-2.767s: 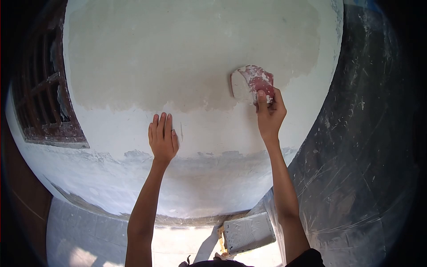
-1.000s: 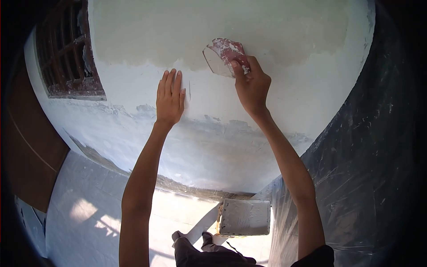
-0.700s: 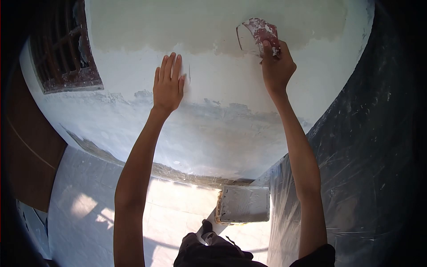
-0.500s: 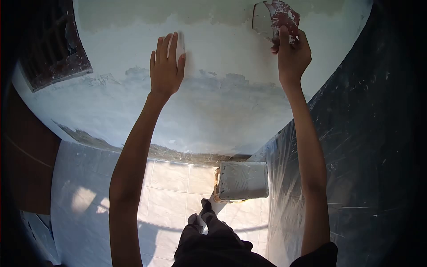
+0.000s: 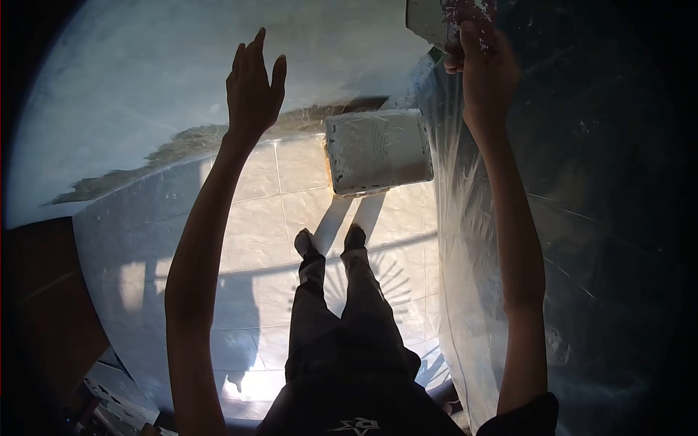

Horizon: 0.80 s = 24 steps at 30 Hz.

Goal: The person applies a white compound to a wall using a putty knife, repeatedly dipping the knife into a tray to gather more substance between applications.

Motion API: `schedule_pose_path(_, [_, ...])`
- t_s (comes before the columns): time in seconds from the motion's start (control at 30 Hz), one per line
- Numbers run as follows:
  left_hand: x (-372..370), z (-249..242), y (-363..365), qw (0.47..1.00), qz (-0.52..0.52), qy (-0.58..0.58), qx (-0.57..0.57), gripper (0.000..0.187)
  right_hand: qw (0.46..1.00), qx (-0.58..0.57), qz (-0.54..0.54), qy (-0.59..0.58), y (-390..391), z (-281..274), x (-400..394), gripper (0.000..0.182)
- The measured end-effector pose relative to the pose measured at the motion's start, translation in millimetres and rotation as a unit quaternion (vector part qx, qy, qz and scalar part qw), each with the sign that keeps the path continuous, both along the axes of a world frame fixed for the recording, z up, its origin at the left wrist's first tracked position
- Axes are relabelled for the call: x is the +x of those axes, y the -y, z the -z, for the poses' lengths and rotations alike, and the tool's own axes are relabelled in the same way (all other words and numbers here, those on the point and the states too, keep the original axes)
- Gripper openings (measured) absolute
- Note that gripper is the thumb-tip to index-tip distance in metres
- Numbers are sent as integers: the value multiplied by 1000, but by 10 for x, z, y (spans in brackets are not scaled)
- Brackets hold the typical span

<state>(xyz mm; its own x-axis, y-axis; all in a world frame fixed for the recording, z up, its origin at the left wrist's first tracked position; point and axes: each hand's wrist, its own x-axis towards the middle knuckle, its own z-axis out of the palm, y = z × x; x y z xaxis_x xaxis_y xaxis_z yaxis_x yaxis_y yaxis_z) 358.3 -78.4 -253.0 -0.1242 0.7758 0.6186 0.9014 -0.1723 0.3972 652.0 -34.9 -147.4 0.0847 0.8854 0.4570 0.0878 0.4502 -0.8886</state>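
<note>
Head view: right hand (image 5: 486,69) clamps a red-handled, plaster-smeared putty knife (image 5: 445,20) at the upper frame edge; left hand (image 5: 253,87), fingers spread and empty, is raised before the white plastered wall (image 5: 145,94). A grey rectangular plaster-laden hawk board (image 5: 378,151) sits on the tiled floor (image 5: 254,218) below, probably the reloading point.

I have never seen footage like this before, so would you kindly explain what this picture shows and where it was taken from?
One camera sits on a person's head, looking down past both raised arms; the round edges come from the wide lens. The left hand is open, fingers spread in front of the pale wall. The right hand grips a putty knife, red handle smeared white. Below, on the tiled floor, stands a flat board coated in plaster near the person's feet. Plastic sheeting hangs at the right.
</note>
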Motion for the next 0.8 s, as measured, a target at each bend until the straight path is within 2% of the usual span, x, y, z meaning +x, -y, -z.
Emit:
schedule_pose_path(0.1, [361, 555, 126, 998, 14, 10, -57, 57, 996, -63, 50, 36, 144, 549, 335, 29])
schedule_pose_path(0.37, [1178, 1946, 537, 982, 10, 18, -187, 65, 975, -173, 81, 116, 376, 2005, 1025, 24])
schedule_pose_path(0.47, [1390, 2345, 710, 973, 5, 42, -225, 71, 960, -220, 89, 147, 403, 2531, 1206, 23])
schedule_pose_path(0.53, [1509, 2547, 864, 955, -2, 59, -291, 76, 947, -257, 84, 172, 439, 2888, 1270, 21])
schedule_pose_path(0.57, [1537, 2653, 927, 949, -3, 62, -308, 86, 944, -263, 70, 188, 453, 3066, 1310, 22])
schedule_pose_path(0.67, [1656, 2859, 1090, 932, -2, 100, -348, 97, 924, -276, 66, 257, 499, 3420, 1323, 23])
schedule_pose_path(0.7, [1679, 2917, 1121, 925, 7, 109, -363, 110, 923, -276, 63, 260, 504, 3559, 1359, 23])
schedule_pose_path(0.8, [1743, 3141, 1229, 928, -1, 88, -361, 118, 918, -240, 33, 314, 493, 3883, 1423, 25])
